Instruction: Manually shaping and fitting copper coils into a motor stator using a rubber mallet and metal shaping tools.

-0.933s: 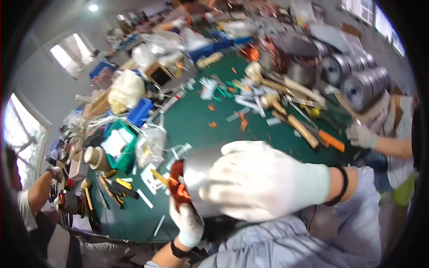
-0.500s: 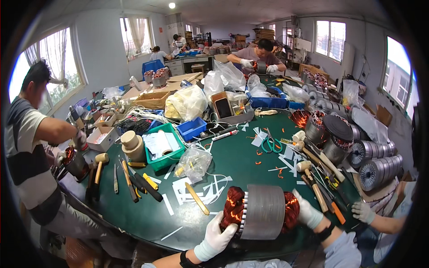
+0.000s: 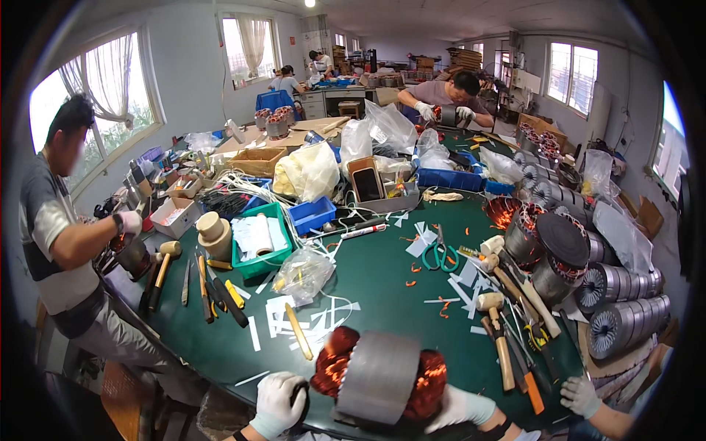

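Stator: the grey motor stator with copper windings lies on its side at the near edge of the green table.
Your left hand: gloved, curled against the stator's left winding end.
Your right hand: gloved, fingers pressed together under the right winding end.
Nearby: wooden mallets to the right; another person's gloved hand beyond them.

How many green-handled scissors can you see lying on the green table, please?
1: the green-handled scissors lie right of centre on the green table, among white paper strips, beyond the motor stator held by both gloved hands. Clutter may hide others.
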The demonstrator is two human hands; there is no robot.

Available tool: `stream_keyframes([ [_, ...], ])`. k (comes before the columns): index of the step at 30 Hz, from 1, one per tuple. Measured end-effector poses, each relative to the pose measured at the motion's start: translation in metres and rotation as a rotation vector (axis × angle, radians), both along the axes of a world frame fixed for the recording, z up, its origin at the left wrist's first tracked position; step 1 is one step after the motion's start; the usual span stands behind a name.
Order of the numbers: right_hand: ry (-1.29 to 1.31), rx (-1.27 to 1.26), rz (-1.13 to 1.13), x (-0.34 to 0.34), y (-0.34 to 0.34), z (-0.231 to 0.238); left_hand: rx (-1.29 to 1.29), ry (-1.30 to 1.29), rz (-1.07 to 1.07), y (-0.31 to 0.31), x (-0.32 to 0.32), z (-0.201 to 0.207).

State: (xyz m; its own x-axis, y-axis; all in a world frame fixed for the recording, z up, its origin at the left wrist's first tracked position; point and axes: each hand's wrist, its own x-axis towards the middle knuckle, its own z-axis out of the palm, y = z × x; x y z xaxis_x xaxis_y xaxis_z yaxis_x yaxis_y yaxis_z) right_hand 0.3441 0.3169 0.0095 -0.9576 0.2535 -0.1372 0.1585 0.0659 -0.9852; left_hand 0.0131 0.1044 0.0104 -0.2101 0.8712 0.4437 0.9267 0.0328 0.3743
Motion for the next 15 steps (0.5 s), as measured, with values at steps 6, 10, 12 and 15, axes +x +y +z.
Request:
stream_keyframes([
  [6,0.033,0.143,-0.14,-0.01,-0.006,0.027,0.011,0.015,0.052,-0.001,0.009,-0.005],
  [10,-0.026,0.134,-0.265,-0.003,-0.004,0.018,-0.023,0.021,0.066,0.002,0.011,-0.006],
  [12,0.044,0.284,-0.268,-0.004,-0.008,-0.006,-0.067,-0.041,0.04,0.001,0.006,-0.01],
  [15,0.109,0.4,-0.316,-0.004,-0.009,-0.015,0.002,0.021,0.073,-0.002,-0.001,-0.025],
])
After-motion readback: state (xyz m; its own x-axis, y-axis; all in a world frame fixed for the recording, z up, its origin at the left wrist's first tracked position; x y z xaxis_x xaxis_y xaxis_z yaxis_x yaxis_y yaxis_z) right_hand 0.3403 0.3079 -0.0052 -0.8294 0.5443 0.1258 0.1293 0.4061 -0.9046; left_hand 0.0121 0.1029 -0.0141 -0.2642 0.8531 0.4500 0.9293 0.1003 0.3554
